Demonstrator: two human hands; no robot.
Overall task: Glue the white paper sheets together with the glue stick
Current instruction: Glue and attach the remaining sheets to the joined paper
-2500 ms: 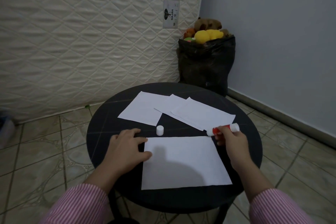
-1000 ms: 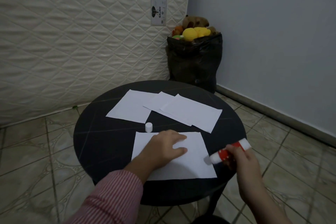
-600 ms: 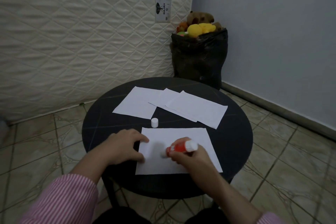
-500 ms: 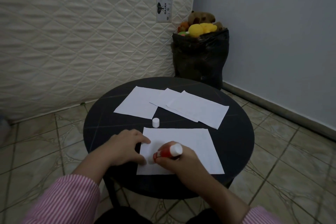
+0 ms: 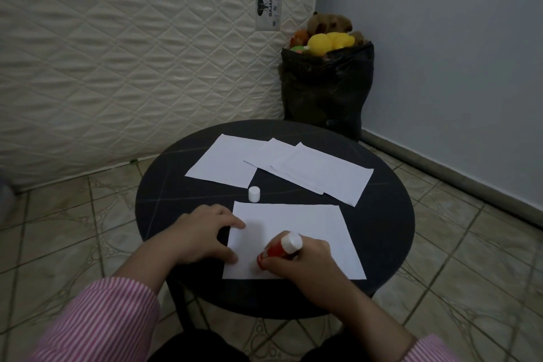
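My right hand [image 5: 296,263] grips the glue stick [image 5: 279,248], rubbing the near sheet [image 5: 308,223]. My left hand [image 5: 202,232] presses flat. Next, lay another sheet [image 5: 320,170] on.

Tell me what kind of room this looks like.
Probably a room in a home, maybe a bedroom or spare room: a quilted mattress stands against the wall, a black bag of soft toys fills the corner, and the round black table stands on a tiled floor.

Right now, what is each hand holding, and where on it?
Right hand grips the glue stick around its red barrel's lower part. Left hand holds nothing; its fingers press the near sheet's left edge.
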